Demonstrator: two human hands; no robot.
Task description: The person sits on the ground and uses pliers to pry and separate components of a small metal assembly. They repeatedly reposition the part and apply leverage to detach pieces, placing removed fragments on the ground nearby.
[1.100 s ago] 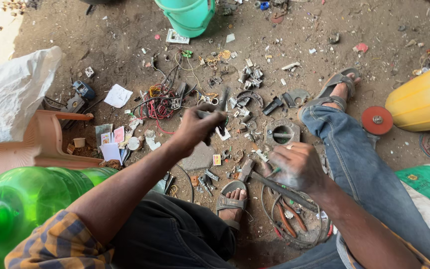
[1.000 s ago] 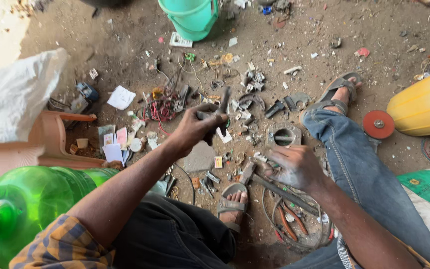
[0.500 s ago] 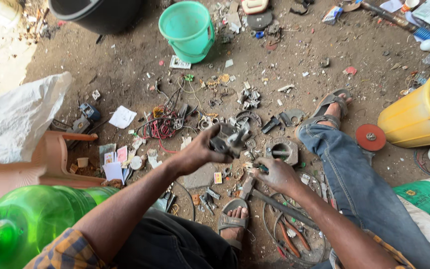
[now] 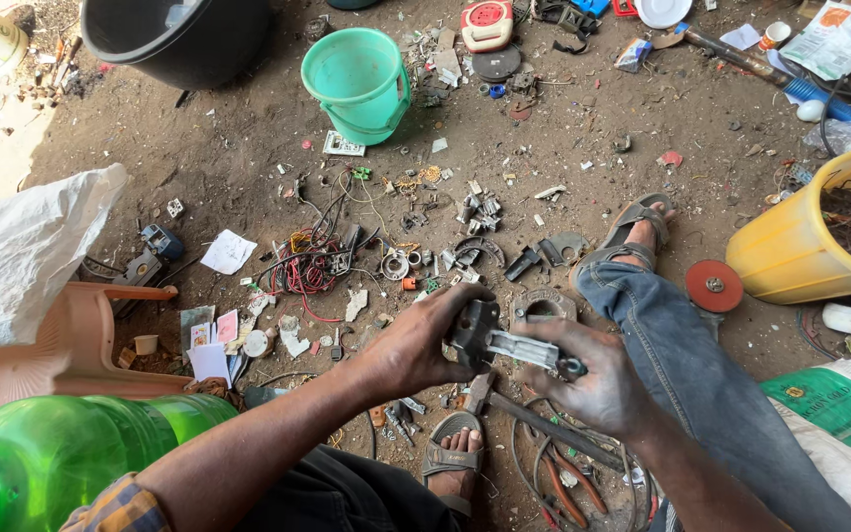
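1. A grey metal part (image 4: 504,345) is held between both hands at the centre of the frame, just above the dirt floor (image 4: 229,148).
2. The left hand (image 4: 416,345) is closed around the part's dark, blocky end, with the fingers wrapped over its top.
3. The right hand (image 4: 593,379) is closed on the part's lighter, narrower end; its fingers are blackened with grime.
4. A hammer (image 4: 534,419) is seen lying on the ground directly below the hands, beside a sandalled foot (image 4: 450,458).
5. Red-handled pliers (image 4: 558,488) are seen lower centre, inside a wire loop.
6. Small scrap, red wires (image 4: 307,271) and metal bits are scattered above the hands.
7. A teal bucket (image 4: 357,79) is placed at upper centre, a black tub (image 4: 174,39) at upper left.
8. A yellow bucket (image 4: 800,241) is found at the right edge, with a red disc (image 4: 714,286) beside it.
9. A green bottle (image 4: 61,458) is seen at lower left, a white bag (image 4: 22,251) above it.
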